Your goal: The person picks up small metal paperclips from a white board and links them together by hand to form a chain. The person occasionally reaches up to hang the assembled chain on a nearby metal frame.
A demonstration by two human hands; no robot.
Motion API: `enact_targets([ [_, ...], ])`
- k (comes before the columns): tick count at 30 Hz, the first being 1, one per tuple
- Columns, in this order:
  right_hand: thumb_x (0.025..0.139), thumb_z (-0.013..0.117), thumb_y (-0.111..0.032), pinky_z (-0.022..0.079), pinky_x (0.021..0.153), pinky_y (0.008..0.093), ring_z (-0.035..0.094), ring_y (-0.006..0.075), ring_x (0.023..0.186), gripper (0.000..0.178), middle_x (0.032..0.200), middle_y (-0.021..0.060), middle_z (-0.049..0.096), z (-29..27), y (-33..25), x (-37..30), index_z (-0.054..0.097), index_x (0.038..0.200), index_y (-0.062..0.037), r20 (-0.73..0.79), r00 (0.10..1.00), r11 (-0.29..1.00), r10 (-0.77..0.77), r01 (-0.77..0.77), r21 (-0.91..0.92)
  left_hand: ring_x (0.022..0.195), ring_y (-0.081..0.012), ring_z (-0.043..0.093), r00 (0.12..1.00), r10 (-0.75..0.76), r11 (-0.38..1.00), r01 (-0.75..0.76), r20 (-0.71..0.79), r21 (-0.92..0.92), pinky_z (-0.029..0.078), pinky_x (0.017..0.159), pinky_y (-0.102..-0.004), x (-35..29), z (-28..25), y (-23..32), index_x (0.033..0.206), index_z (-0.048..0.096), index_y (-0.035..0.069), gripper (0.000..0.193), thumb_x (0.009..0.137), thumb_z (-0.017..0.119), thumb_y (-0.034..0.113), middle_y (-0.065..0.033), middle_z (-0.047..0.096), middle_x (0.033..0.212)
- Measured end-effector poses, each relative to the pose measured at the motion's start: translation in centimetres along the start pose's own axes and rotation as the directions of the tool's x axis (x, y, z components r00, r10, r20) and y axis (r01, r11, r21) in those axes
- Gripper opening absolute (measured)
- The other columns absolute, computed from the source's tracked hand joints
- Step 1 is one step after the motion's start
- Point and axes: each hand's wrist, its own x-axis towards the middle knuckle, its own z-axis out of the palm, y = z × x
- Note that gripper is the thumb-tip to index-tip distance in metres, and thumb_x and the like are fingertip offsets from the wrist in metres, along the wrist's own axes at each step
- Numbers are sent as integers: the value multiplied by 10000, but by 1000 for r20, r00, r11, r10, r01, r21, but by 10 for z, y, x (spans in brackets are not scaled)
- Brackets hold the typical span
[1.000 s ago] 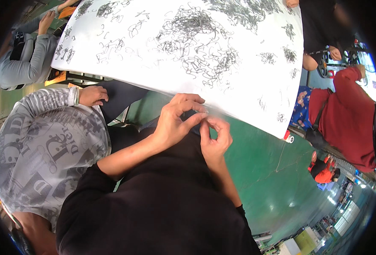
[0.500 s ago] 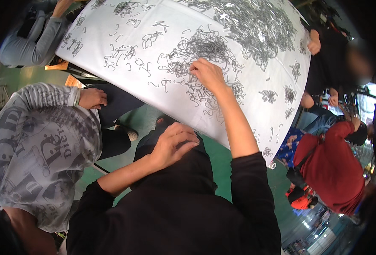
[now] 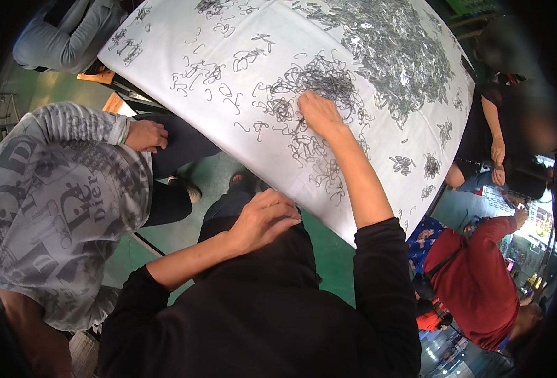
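Note:
My right hand (image 3: pixel 321 114) reaches over the white-covered table (image 3: pixel 253 160), its fingers bent down at the near edge of a loose pile of thin, dark, curved hook-like pieces (image 3: pixel 330 79). Its fingertips are partly hidden, and whatever they pinch does not show. Scattered hooks (image 3: pixel 309 146) lie under and beside the wrist. Above my lap, short of the table edge, my left hand (image 3: pixel 263 222) is held with fingers bent together and the thumb close to them. Anything between those fingertips is too small to name.
Beyond the pile spreads a large heap of dark and shiny slivers (image 3: pixel 399 57). Smaller clusters of hooks (image 3: pixel 206 72) dot the table's left side. A person in a patterned grey top (image 3: pixel 70 201) sits close on my left. Others, one in a red top (image 3: pixel 474 277), are at the right.
The view has shifted a little, so the table appears further right and lower. My right hand stays at the near part of the pile; my left thumb and fingers look closer together.

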Motion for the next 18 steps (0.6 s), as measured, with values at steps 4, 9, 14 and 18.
enact_targets([
  [4, 904, 552, -94, 487, 788, 432, 598, 308, 982, 70, 1005, 113, 606, -10, -1, -26, 579, 957, -56, -89, 961, 934, 261, -228, 275, 901, -233, 610, 1000, 20, 1000, -20, 20, -11, 499, 778, -341, -3, -3, 1, 887, 698, 45, 136, 767, 761, 57, -63, 641, 939],
  [9, 886, 621, -113, 484, 766, 398, 613, 290, 878, 105, 984, 108, 624, 0, -2, -71, 585, 964, -52, -233, 805, 737, 546, -328, 591, 909, -234, 616, 998, 44, 999, -44, 35, -11, 505, 781, -338, -4, -5, -3, 888, 709, 52, 131, 767, 759, 50, -65, 650, 930],
  [14, 893, 632, -87, 467, 654, 303, 565, 161, 706, 93, 821, 54, 631, 23, 1, -113, 596, 959, -34, -282, 645, 541, 711, -245, 804, 893, -239, 625, 995, 78, 997, -76, 65, -33, 507, 777, -338, -9, -6, -5, 906, 717, 56, 134, 778, 754, 40, -76, 661, 934],
  [18, 911, 624, -61, 439, 589, 235, 540, 93, 692, 82, 835, 23, 631, 28, 1, -135, 603, 980, -22, -171, 578, 326, 798, -174, 929, 898, -251, 615, 993, 88, 995, -83, 78, -64, 500, 771, -355, -10, -5, -7, 896, 703, 64, 145, 761, 750, 37, -70, 659, 915],
])
